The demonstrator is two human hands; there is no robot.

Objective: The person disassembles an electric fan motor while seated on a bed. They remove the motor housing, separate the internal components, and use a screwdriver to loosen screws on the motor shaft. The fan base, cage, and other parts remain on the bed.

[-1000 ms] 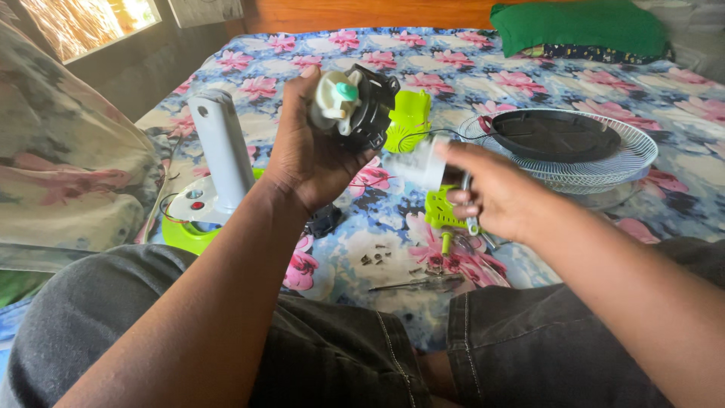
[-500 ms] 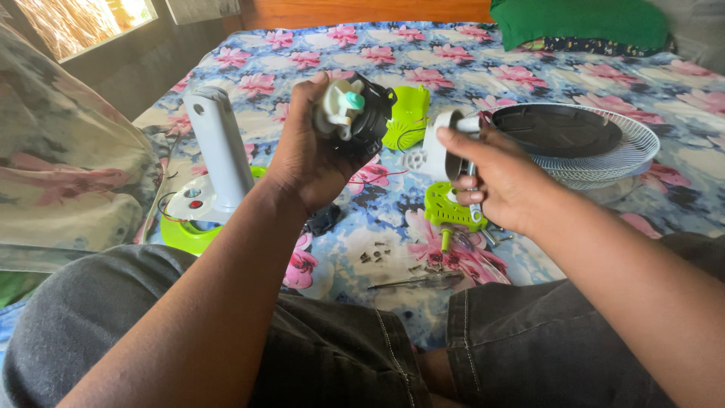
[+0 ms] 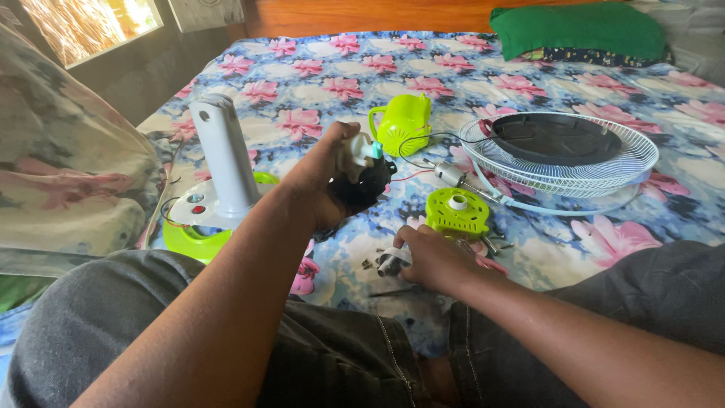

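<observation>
Left hand (image 3: 321, 185) sits at the centre of the head view, and I see it closed around a black fan motor (image 3: 362, 177) with a white and teal cap, held up off the bedsheet (image 3: 317, 91). Right hand (image 3: 430, 257) is lower, just right of centre, pressed down on the sheet with its fingers curled over a small white and grey part (image 3: 391, 261); I can tell it grips that piece, though most of the piece is hidden. Just beside that hand, toward the left, I make out a scatter of small dark screws (image 3: 370, 263). Above the right hand lies a round lime-green plate (image 3: 457, 211), flat on the sheet. Further up, near the centre, a lime-green housing (image 3: 402, 121) rests with thin wires trailing from it. At right I see a white wire fan guard (image 3: 596, 170) with a black disc (image 3: 555, 136) in it. At left stands a white fan column (image 3: 223, 155) on a lime-green base (image 3: 185, 238). A green pillow (image 3: 581, 26) fills the upper right
</observation>
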